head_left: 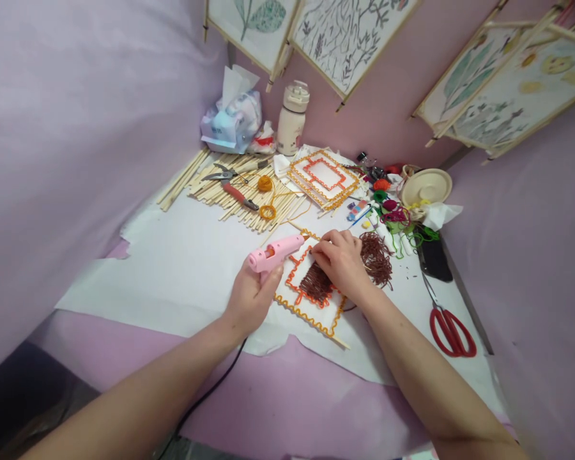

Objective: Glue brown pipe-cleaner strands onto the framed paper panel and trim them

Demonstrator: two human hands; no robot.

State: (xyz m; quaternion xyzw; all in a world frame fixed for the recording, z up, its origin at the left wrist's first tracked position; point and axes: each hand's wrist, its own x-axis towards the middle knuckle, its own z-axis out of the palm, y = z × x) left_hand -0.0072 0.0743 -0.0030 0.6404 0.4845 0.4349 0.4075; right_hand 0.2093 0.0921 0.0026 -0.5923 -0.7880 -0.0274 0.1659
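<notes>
My left hand is closed round a pink glue gun, its nozzle pointing right toward a white square frame trimmed with yellow and orange cord. My right hand lies on that frame with fingers curled, pressing brown yarn onto its middle. More brown yarn trails off to the right of the hand. The gun's black cable runs down toward me.
Wooden sticks with red-handled pliers lie at the back left. A stack of finished frames, coloured yarn bits, a bowl, a bottle, tissues and red scissors surround the work.
</notes>
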